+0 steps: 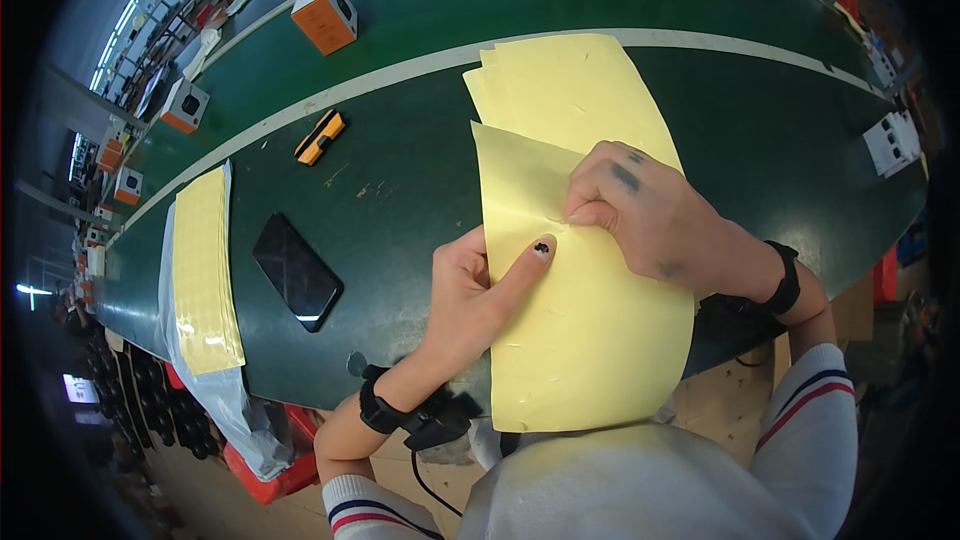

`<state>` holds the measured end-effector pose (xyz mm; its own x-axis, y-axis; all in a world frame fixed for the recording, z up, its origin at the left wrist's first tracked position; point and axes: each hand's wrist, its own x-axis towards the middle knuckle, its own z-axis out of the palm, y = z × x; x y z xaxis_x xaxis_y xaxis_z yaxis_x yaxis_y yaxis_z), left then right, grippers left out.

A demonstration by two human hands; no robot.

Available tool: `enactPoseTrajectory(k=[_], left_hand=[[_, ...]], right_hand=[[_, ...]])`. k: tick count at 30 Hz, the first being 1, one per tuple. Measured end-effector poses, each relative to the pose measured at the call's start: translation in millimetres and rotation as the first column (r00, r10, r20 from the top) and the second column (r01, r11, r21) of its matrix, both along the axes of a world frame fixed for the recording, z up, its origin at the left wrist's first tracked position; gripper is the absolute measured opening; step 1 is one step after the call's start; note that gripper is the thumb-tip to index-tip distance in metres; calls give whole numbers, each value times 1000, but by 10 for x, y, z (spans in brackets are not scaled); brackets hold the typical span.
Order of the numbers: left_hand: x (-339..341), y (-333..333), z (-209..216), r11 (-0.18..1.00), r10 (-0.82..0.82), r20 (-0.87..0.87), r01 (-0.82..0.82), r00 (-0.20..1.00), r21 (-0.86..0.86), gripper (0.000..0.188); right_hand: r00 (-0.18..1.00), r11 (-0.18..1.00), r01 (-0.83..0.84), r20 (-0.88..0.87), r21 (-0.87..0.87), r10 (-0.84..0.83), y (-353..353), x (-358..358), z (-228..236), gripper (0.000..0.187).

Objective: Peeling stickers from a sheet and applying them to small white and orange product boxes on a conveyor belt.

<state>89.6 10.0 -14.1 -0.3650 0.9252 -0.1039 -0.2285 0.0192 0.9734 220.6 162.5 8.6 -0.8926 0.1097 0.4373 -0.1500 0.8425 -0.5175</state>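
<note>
A large yellow sheet (pixel 590 340) is held up in front of me, bowed and creased near its middle. My left hand (pixel 480 290) grips its left edge, thumb on the front face and the fingers behind, mostly hidden. At the crease, my right hand (pixel 650 210) is closed in a pinch against the sheet; whatever small thing sits between thumb and forefinger is too small to make out. Beyond it, more yellow sheets (pixel 570 80) lie overlapping on the green table (pixel 420 170). Small curved marks show on the yellow surfaces.
Left of my hands lie a black phone (pixel 297 270) and an orange-and-black utility knife (pixel 320 137). Farther left, a stack of yellow sheets (pixel 205 270) rests on a plastic bag (pixel 240 420). Orange-and-white boxes (pixel 325 20) stand on the belt (pixel 450 10) beyond a pale rail.
</note>
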Motion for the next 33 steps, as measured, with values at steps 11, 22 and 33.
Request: enactPoseTrajectory(k=[11, 22, 33], left_hand=[[-59, 33, -20, 994, -101, -43, 100, 994, -36, 25], [-216, 216, -143, 979, -110, -60, 98, 992, -181, 43], [-2642, 1028, 766, 891, 103, -990, -450, 92, 51, 74]], right_hand=[[994, 976, 102, 65, -192, -91, 145, 34, 125, 6], [980, 762, 170, 191, -625, -62, 473, -49, 0, 22], [962, 466, 177, 253, -867, 106, 569, -198, -590, 25]])
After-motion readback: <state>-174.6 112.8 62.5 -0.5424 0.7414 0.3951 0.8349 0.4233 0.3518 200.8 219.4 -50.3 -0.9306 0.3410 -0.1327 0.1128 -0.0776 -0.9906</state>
